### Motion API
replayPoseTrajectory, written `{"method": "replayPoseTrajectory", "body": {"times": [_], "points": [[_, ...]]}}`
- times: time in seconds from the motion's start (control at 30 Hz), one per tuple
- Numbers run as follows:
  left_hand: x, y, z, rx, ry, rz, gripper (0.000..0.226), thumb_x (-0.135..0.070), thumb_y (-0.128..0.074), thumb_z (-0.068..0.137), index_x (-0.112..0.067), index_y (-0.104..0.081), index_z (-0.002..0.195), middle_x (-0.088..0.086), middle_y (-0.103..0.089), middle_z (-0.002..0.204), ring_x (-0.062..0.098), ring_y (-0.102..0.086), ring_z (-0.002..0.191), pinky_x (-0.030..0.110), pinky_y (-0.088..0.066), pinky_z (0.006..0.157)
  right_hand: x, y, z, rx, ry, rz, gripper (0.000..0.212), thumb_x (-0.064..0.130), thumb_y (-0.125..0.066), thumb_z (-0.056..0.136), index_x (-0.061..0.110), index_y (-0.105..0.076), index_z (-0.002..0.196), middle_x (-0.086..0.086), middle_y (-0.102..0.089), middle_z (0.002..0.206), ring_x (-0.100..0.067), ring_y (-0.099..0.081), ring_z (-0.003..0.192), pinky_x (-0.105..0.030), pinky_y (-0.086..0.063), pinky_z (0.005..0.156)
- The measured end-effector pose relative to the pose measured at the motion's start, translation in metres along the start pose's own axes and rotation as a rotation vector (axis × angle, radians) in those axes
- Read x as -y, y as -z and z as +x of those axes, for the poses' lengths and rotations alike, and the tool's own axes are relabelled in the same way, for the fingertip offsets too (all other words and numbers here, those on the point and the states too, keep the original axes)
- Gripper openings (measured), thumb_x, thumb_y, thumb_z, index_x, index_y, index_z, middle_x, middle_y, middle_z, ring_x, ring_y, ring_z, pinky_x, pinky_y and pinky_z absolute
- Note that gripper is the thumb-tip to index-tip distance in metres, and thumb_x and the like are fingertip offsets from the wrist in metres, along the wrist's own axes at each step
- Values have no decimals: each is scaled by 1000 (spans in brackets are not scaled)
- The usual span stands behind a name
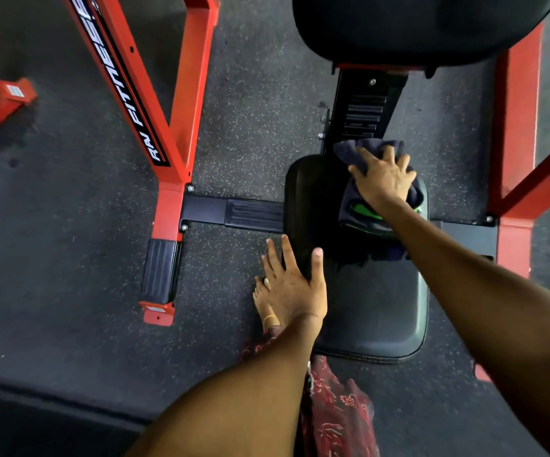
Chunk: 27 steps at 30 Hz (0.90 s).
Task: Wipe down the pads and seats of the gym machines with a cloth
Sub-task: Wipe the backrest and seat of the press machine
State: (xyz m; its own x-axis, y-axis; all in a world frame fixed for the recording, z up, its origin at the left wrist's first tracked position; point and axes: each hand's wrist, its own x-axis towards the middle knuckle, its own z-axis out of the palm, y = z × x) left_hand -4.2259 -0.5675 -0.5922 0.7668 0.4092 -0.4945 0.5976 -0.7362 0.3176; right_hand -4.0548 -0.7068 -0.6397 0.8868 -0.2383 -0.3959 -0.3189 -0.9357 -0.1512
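A black padded seat (375,311) of a red gym machine lies below me at centre right. A dark navy cloth (359,151) with a green patch is spread over the seat's far end. My right hand (384,178) presses flat on the cloth with fingers spread. My left hand (295,285) rests on the seat's left edge, fingers straight, thumb on top of the pad. A larger black back pad (408,24) sits at the top of the view.
Red frame beams (171,103) with black foot treads (159,270) stand to the left, another red upright (516,127) to the right. The floor (69,225) is dark speckled rubber. My bare foot (263,301) and red patterned garment (336,410) are beside the seat.
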Motion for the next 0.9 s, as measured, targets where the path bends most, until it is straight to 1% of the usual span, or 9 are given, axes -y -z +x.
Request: {"method": "replayPoseTrajectory", "body": {"times": [0.07,0.2,0.23,0.37,0.43,0.6,0.77,0.83,0.9], "points": [[-2,-2,1,4,4,-1,112,-82,29,60,-33,-14,151,-4,-4,161,18,-8,147,47,-7,115,5,-1,-20,-27,100,-33,49,48,-42,96,39,-35,143,-13,-30,147,-41,-28,130,-54,-28,102],[0,-1,1,0,-2,-6,97,-77,15,71,-32,-18,151,-3,-11,160,18,-13,146,46,-12,115,-7,-4,-32,24,615,-133,49,51,-42,95,45,-34,142,-8,-35,145,-37,-35,122,-52,-35,94],[0,-1,1,3,-5,-10,93,-74,12,73,-32,-18,151,-3,-12,160,17,-14,146,45,-13,115,-13,0,-23,30,579,-141,48,50,-43,95,44,-36,142,-7,-35,145,-38,-35,122,-52,-35,95],[0,-3,2,3,-17,-16,90,-72,10,74,-34,-16,150,-5,-14,159,15,-17,145,42,-17,113,-14,11,7,68,2,44,49,47,-43,96,37,-37,143,-12,-27,149,-40,-23,134,-56,-26,106],[3,-5,4,3,-11,-31,88,-74,8,75,-36,-17,150,-5,-18,158,16,-22,143,43,-23,111,2,6,-10,57,44,5,50,47,-43,96,39,-33,145,-13,-24,151,-41,-21,136,-58,-24,106],[4,-7,3,-29,-10,-59,57,-57,-19,97,-34,-23,149,-3,-30,153,21,-33,137,45,-33,106,-8,-6,-61,1,513,-57,50,49,-45,94,44,-35,142,-5,-34,146,-37,-35,123,-51,-35,95],[3,-9,6,-34,7,-83,52,-48,-23,100,-33,-22,150,-2,-29,154,21,-31,139,45,-33,106,-43,9,-16,14,111,18,50,46,-49,93,40,-39,141,-10,-34,144,-40,-31,127,-55,-32,101],[2,-10,6,-42,-6,-89,52,-47,-23,100,-32,-23,150,0,-30,153,22,-32,138,45,-32,107,-33,8,-33,-8,106,-12,51,45,-49,93,40,-38,142,-10,-33,145,-40,-31,128,-54,-32,101],[1,-11,7,-54,-9,-101,52,-46,-25,100,-30,-25,149,1,-32,153,24,-34,136,43,-31,106,-22,3,-69,-9,262,-23,51,46,-49,92,42,-38,141,-8,-35,145,-40,-36,124,-53,-35,96]]}}
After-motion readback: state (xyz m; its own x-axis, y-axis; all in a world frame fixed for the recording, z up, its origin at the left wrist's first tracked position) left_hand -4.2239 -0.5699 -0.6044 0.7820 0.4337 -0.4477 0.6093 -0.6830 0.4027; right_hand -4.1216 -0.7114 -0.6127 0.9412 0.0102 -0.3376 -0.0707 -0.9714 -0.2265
